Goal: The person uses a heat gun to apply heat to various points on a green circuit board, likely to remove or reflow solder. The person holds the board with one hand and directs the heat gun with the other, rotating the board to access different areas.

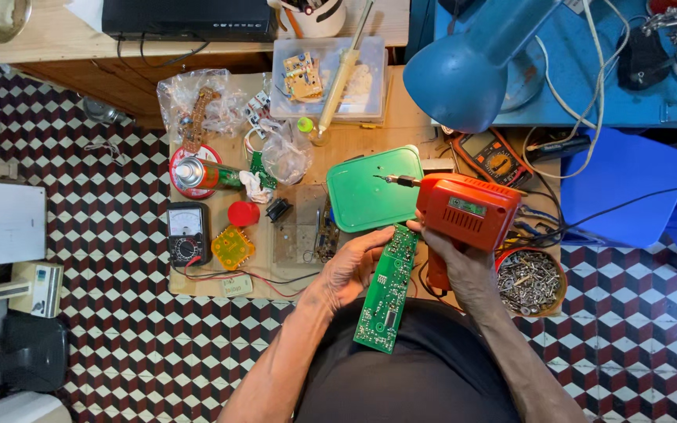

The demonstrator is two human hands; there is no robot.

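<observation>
A long green circuit board [385, 290] lies slanted over the person's lap at the near edge of the tabletop [370, 133]. The left hand [350, 266] has its grip clamped on the board's left edge. The right hand [456, 262] is closed around the handle of an orange soldering gun [464, 210], its tip pointing left over a green plastic lid [370, 192]. A bowl of screws [528, 280] sits just right; a black multimeter [187, 233] lies well left.

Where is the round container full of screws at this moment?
In the head view, the container of screws sits at the right edge of the small wooden table, just right of the right hand holding the orange soldering gun.
</observation>
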